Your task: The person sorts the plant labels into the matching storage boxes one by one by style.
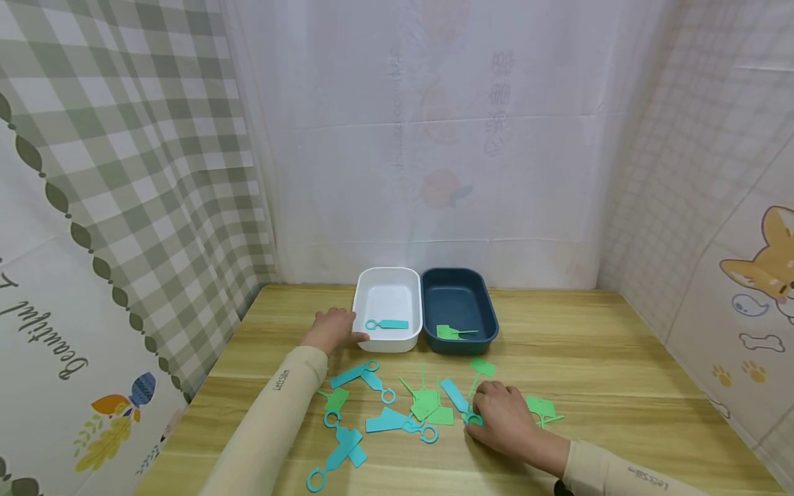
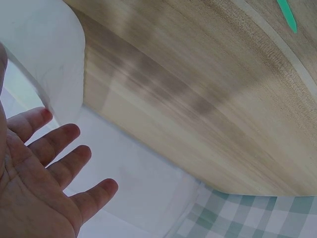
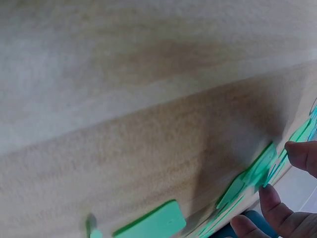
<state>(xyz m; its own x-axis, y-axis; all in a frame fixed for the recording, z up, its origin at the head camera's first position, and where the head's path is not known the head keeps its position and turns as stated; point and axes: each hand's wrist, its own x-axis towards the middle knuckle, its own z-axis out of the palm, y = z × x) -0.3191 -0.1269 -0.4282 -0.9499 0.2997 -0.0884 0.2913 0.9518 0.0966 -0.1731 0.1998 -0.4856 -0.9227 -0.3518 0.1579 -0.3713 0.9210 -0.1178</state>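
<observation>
While the left hand [image 1: 331, 329] rests with relaxed, spread fingers [image 2: 59, 141] against the near left corner of the white bin [image 1: 366, 293], the right hand [image 1: 505, 421] is down on the desk [image 1: 589, 358] among the scattered tags. Its fingers [image 3: 302, 153] are curled and pinching the ring end of a blue tag [image 1: 459, 399], which lies flat on the desk just left of that hand, slanting toward the far left. The left hand holds nothing, palm open in the wrist view.

The white bin sits at the far middle of the desk with one blue tag [image 1: 387, 324] inside. Touching its right side is the dark blue bin [image 1: 490, 313], holding one green tag [image 1: 449, 332].

The rest of the pile is spread across the near middle of the desk: green tags [image 1: 428, 403] overlapping just left of the pinched one, another green one [image 1: 541, 408] right of the right hand, one more [image 1: 480, 366] near the dark bin. Further left are more blue tags [image 1: 362, 375], a couple crossed over each other, a small green one [image 1: 336, 399] next to them, and a long blue one [image 1: 335, 458] nearest the camera.

Both arms are in beige sleeves [image 1: 273, 420]. Patterned cloth hangs on every side: green check on the left, plain white at the back, a cartoon dog print [image 1: 766, 258] on the right.
</observation>
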